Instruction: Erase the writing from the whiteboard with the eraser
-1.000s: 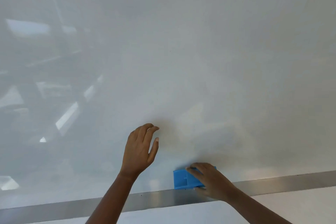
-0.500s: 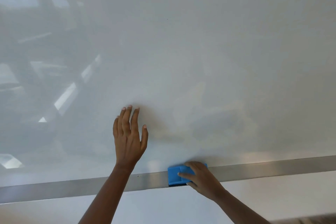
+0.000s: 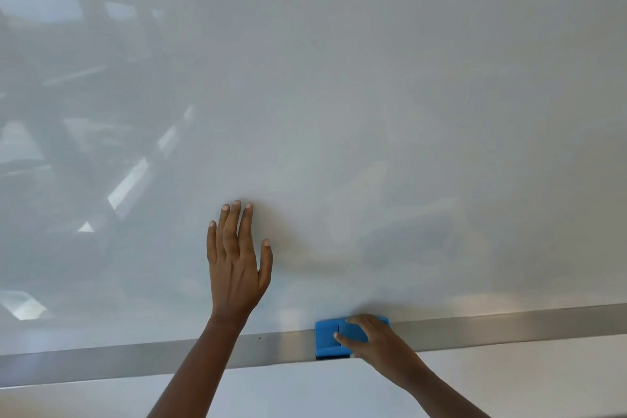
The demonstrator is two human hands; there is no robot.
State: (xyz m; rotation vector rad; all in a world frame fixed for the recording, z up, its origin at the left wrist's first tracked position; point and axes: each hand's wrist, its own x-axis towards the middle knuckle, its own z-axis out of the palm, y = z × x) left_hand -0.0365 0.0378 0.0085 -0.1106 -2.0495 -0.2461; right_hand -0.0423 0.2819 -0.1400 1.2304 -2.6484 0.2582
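The whiteboard fills most of the head view; I see no writing on it, only faint smudges and window reflections. A blue eraser rests on the metal ledge along the board's bottom edge. My right hand lies on the eraser, fingers curled over its top and right side. My left hand is pressed flat against the board to the left of the eraser, fingers straight and pointing up, thumb apart.
Below the metal ledge runs a plain white wall. Bright reflections of windows and ceiling lights show on the board's left half.
My right hand brought the eraser down from the board's lower part onto the ledge. My left hand uncurled and flattened against the board.
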